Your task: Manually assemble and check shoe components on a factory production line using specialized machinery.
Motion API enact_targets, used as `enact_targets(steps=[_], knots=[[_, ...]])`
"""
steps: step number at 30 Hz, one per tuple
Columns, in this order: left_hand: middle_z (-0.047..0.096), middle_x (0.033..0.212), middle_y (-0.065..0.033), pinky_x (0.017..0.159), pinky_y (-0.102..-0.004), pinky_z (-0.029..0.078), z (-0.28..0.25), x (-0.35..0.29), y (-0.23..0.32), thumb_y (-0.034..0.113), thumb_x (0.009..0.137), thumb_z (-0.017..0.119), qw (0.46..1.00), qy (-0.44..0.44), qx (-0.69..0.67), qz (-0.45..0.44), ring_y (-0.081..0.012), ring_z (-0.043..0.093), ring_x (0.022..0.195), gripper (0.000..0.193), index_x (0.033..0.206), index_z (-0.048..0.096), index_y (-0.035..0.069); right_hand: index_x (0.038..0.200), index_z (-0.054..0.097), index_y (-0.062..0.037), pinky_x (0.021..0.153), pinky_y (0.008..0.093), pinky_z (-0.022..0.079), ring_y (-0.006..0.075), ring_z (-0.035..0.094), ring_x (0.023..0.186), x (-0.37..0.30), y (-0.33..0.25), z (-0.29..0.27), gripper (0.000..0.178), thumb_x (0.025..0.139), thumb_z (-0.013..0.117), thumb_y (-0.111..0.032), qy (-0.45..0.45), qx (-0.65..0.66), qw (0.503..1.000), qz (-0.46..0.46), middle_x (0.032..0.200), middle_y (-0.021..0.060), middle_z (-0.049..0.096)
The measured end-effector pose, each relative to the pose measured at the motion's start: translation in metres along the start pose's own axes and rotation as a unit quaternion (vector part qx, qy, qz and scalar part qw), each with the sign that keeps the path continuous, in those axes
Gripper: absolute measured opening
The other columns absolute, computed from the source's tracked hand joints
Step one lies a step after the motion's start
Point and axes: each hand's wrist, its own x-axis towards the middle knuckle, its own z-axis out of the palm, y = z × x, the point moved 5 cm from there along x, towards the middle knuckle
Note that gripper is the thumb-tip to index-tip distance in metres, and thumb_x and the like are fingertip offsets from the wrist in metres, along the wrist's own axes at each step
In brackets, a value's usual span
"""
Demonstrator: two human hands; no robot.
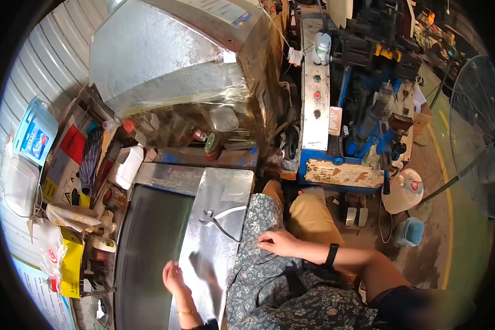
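My left hand hovers over the edge between a dark conveyor belt and a shiny metal plate. Its fingers are curled in, and whatever they may hold is too small to make out. On the lap of a dark flowered apron, my right hand rests with its fingers drawn together; I cannot see anything clearly between them. A pair of pliers with pale handles lies on the metal plate, between the two hands and farther away, touched by neither.
A large sheet-metal housing rises beyond the belt, with a green-topped tin beneath it. Cluttered shelving with a yellow box stands left. At right are a blue machine, a white jug and a fan.
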Motion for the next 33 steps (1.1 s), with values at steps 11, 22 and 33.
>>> enact_targets(steps=[11,22,33], knots=[[0.07,0.096,-0.0091,0.085,-0.0295,0.049,-0.246,-0.064,0.028,0.014,0.089,0.061,0.849,0.292,0.416,0.146,-0.0169,0.064,0.091,0.02,0.103,0.067,0.001,0.084,0.063,-0.0027,0.052,0.0256,0.044,0.0104,0.053,0.056,0.012,0.063,-0.023,0.024,0.094,0.062,-0.024,0.128,0.205,0.969,0.05,0.059,0.0014,0.055],[0.05,0.131,-0.0258,0.107,-0.0417,0.036,-0.378,-0.095,0.05,0.03,0.076,0.076,0.656,0.498,0.561,0.085,-0.0376,0.046,0.126,0.069,0.129,0.049,-0.005,0.074,0.054,-0.0059,0.037,0.0214,0.03,0.0072,0.043,0.039,0.027,0.058,-0.012,0.038,0.099,0.054,-0.033,0.097,0.131,0.975,0.148,0.049,0.0004,0.049],[0.064,0.101,-0.0078,0.085,-0.0356,0.05,-0.461,-0.002,-0.001,0.028,0.086,0.066,0.912,0.396,0.104,-0.022,-0.022,0.062,0.095,0.039,0.114,0.061,0.001,0.068,0.057,-0.0056,0.044,0.026,0.038,0.0089,0.049,0.048,0.023,0.028,-0.013,0.034,0.096,0.06,-0.024,0.122,0.147,0.959,0.207,0.056,-0.0009,0.051]])
